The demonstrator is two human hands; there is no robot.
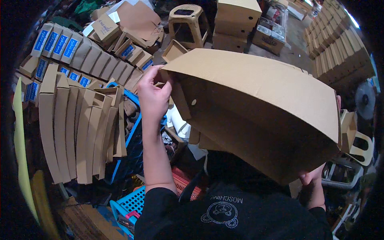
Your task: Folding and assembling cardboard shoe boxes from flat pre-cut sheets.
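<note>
A large brown cardboard box (260,86) is held up in front of me, tilted, with its open side facing my body. A small round hole shows in its left end wall. My left hand (155,93) is closed on the box's far left corner, thumb and fingers pinching the edge. Round the right end, my right hand (314,176) supports the box from its near lower corner. Part of that hand lies behind the cardboard, though fingertips also show past the right edge.
To my left, several long cardboard lids (82,132) stand by a blue crate (130,140). Behind them are rows of boxes with blue labels (71,47). A worn stool (186,26) stands ahead, and stacked boxes (340,52) rise at the far right. A turquoise basket (130,200) sits near me.
</note>
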